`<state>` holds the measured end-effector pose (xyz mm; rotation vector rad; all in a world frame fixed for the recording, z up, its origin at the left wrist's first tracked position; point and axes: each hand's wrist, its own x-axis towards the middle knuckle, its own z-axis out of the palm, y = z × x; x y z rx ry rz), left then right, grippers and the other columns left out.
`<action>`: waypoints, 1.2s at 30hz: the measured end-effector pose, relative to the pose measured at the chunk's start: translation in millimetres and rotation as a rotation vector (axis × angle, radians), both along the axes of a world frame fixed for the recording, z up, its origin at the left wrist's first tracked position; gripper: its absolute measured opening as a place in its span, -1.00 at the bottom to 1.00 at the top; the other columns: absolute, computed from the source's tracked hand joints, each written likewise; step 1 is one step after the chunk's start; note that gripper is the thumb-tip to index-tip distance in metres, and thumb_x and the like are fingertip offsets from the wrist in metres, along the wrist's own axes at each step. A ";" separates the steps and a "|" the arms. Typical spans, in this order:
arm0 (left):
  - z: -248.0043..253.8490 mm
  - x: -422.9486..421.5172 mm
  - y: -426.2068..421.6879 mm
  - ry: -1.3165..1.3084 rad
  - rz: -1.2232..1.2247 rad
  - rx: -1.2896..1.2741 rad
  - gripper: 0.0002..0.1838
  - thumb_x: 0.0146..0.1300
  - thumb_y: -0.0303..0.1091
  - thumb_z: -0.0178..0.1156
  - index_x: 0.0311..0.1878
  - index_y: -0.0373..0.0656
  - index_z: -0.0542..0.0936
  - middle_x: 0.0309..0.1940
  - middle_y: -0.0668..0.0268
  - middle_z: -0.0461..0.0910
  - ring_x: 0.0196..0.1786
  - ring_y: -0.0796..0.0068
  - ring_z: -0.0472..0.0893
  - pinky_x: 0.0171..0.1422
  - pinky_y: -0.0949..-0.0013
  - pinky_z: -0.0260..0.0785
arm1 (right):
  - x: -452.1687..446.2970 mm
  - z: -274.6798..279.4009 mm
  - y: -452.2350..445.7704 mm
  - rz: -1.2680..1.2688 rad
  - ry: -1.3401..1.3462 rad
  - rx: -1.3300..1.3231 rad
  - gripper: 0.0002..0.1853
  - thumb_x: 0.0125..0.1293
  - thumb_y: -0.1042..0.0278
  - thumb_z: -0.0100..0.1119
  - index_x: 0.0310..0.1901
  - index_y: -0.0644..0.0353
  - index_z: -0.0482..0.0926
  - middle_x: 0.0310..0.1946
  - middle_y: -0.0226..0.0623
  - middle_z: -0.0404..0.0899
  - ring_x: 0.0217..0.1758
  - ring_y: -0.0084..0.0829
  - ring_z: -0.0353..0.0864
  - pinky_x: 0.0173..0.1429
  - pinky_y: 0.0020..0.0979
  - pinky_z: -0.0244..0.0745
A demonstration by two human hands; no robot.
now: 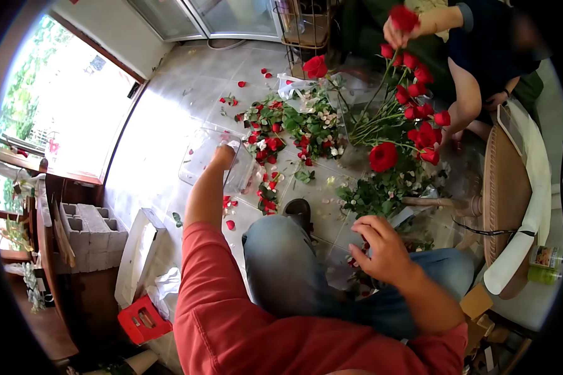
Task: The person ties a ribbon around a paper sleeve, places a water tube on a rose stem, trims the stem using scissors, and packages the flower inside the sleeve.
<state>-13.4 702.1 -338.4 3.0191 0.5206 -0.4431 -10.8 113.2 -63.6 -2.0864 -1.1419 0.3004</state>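
My left hand (223, 155) reaches out over a clear plastic container (194, 164) on the tiled floor, at its right side. Its fingers are too blurred and hidden to show a grip. Raised above my right knee, my right hand (385, 253) has loosely bent fingers spread apart, with nothing visible in them. Red petals (272, 145) and green leaves (306, 128) lie in a heap beyond my shoe (298, 211). To the right stands a spread of long-stemmed red roses (413, 112). More leafy cuttings (381, 195) lie below it.
At the upper right another person's hand (397, 32) holds a red rose (405, 19). A round wooden table (493, 187) stands close on my right. Grey blocks (91, 231), a white box (137, 253) and a red case (144, 320) are on the left, near a bright doorway (69, 106).
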 end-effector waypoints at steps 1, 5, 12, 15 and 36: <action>4.5 -1.3 0.1 0.080 -0.018 0.056 -0.63 0.08 -0.10 0.52 -0.13 -0.16 0.81 0.01 0.03 0.76 0.13 -0.01 0.71 0.27 0.04 0.56 | 3.2 -0.6 4.1 0.001 0.009 -0.002 -0.65 0.20 0.42 0.45 0.00 0.28 0.61 0.03 -0.15 0.58 0.11 -0.07 0.61 0.21 -0.16 0.57; 47.2 -20.4 0.1 -0.347 0.493 -0.394 -0.75 0.18 -0.26 0.44 -0.19 -0.24 0.77 -0.35 0.08 0.79 -0.25 0.18 0.80 -0.07 0.18 0.64 | 10.6 -2.8 15.4 0.024 -0.031 0.012 -0.65 0.22 0.40 0.44 0.00 0.29 0.61 0.03 -0.15 0.58 0.12 -0.07 0.61 0.22 -0.15 0.57; 110.6 -61.3 -14.2 -0.622 0.819 -0.747 -0.78 0.32 -0.46 0.33 -0.05 -0.41 0.68 -0.31 0.09 0.76 -0.29 0.33 0.79 -0.18 0.32 0.71 | 7.1 -20.4 14.2 0.061 -0.042 0.000 -0.66 0.24 0.38 0.43 0.01 0.29 0.62 0.05 -0.16 0.58 0.14 -0.07 0.60 0.24 -0.15 0.57; 112.8 -75.1 -11.9 -0.715 0.887 -0.962 -0.79 0.35 -0.51 0.27 -0.04 -0.47 0.66 -0.25 0.06 0.74 -0.25 0.27 0.78 -0.07 0.32 0.73 | 5.3 -30.3 9.6 0.027 -0.046 -0.038 -0.67 0.26 0.37 0.42 0.00 0.28 0.62 0.05 -0.16 0.57 0.15 -0.07 0.60 0.25 -0.14 0.56; 126.5 -111.9 -64.3 -1.243 0.900 -2.434 -0.70 0.23 -0.69 -0.02 0.04 -0.37 0.43 -0.13 0.05 0.58 -0.11 0.17 0.63 -0.03 0.22 0.63 | 4.6 -33.3 314.7 -0.084 0.235 0.232 -0.61 0.21 0.23 0.55 -0.03 0.32 0.74 -0.20 -0.11 0.80 -0.14 -0.25 0.81 0.00 -0.26 0.68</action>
